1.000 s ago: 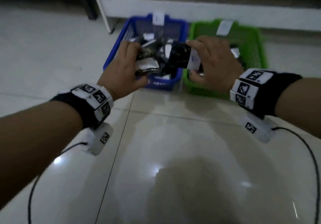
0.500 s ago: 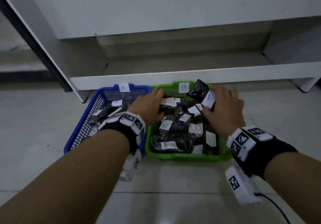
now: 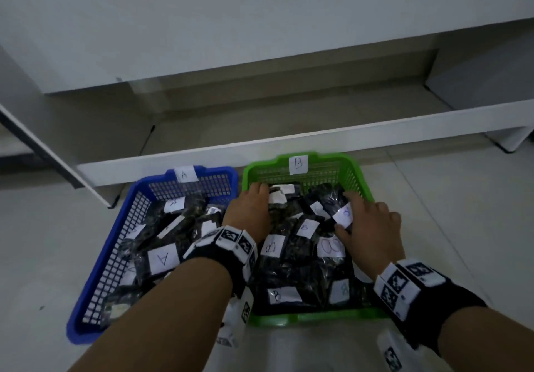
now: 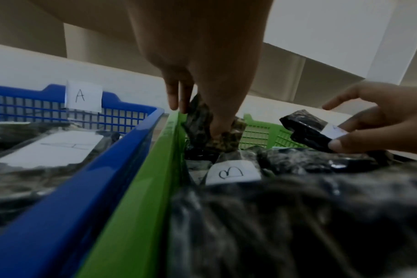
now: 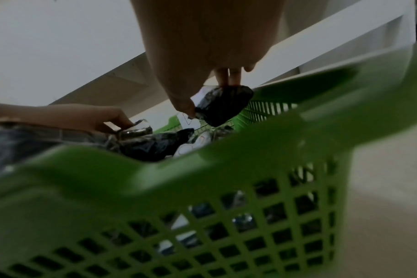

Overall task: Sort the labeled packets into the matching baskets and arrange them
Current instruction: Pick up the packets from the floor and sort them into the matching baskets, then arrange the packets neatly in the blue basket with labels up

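Head view: two baskets sat side by side on the tiled floor point(image 3: 433, 212), touching or nearly so, in front of a low white shelf point(image 3: 289, 143). Blue basket point(image 3: 95, 285) on the left carried an "A" tag; green basket point(image 3: 364, 181) on the right carried a "B" tag. Both were full of dark packets with white labels, A labels in the blue one, B labels in the green one. Left hand point(image 3: 250, 214) reached into the far left part of the green basket, fingers down on a mottled packet point(image 3: 278, 195). Right hand point(image 3: 372, 227) was over the right side of the same basket, gripping a black packet point(image 3: 336, 207) with a white label. Both wrists wore black bands with marker tags.

Left wrist view: left hand point(image 4: 202, 65) pinched the mottled packet point(image 4: 212, 129) between thumb and fingers, just inside the green basket point(image 4: 141, 197) rim. Blue basket point(image 4: 83, 188) lay alongside. Right hand point(image 4: 381, 120) held the black packet point(image 4: 307, 129), thumb on its label, raised above the pile.

Right wrist view: blurry. Right hand point(image 5: 210, 47) pinched the black packet point(image 5: 224, 103) above the green basket point(image 5: 250, 169). Left hand point(image 5: 79, 116) was low on the packets at the left, holding its packet point(image 5: 136, 130).
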A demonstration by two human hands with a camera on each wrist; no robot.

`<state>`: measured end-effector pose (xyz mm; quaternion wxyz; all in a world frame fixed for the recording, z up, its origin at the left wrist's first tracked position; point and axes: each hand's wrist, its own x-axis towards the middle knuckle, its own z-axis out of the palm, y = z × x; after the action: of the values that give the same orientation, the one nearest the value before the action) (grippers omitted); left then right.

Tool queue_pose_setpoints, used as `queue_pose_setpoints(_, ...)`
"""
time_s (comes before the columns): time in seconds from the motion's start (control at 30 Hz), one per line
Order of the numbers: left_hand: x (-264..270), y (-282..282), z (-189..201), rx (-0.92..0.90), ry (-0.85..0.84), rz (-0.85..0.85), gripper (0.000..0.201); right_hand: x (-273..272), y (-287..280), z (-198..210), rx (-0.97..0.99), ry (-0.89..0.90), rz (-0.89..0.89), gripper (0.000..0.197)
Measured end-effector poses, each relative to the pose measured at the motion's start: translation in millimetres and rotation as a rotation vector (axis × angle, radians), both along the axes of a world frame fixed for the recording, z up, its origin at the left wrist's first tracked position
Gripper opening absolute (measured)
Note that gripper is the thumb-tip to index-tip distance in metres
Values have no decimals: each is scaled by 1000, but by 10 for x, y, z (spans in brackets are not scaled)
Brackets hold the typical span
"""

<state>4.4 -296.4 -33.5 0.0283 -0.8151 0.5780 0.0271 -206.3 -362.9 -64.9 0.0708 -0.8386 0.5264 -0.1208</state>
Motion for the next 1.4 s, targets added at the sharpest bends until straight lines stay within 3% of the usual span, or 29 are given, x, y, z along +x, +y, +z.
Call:
queue_pose_setpoints(0.1, 133, -24, -76, 103, -154, 10, 49, 6, 0, -56, -1, 157, 28, 44)
queue_pose_setpoints(0.23, 249, -38, -186, 109, -187, -81, 48, 54, 12, -131, -60, 283, 69, 40)
queue_pose_setpoints(0.37, 346, -80, -250, 148, -194, -148, 49, 177, 12, 85, 23, 367, 26, 15)
queue_pose_setpoints(0.47, 457, -85, -217, 163, -243, -264, 57, 249, -61, 237, 135, 405, -35, 25)
queue_pose_setpoints(0.57, 649, -68, -31, 148, -174, -325, 66, 381, -29, 445, 190, 451, -72, 29)
queue_pose_setpoints(0.73, 1143, 172, 129, -119, 60, -97, 37, 929, 98, 800, 262, 499, 46, 31)
queue_pose_setpoints(0.83, 1479, 447, -13, -197, 200, 70, 35, 1452, 162, 1044, 391, 546, 156, 33)
queue_pose_setpoints(1.0, 1862, 665, -224, -231, 339, 252, 36, 2201, 355, 1378, 243, 484, 392, 31)
queue_pose_setpoints(1.1, 2102, 817, -241, -160, 307, 239, 37, 2432, 415, 1382, 249, 558, 464, 32)
queue_pose_setpoints(1.23, 2602, 1062, -73, -24, 211, 65, 32, 2677, 417, 1261, 295, 707, 520, 37)
queue_pose_setpoints(1.4, 2979, 1353, 171, 145, 160, 75, 39, 3006, 479, 1010, 256, 533, 574, 35)
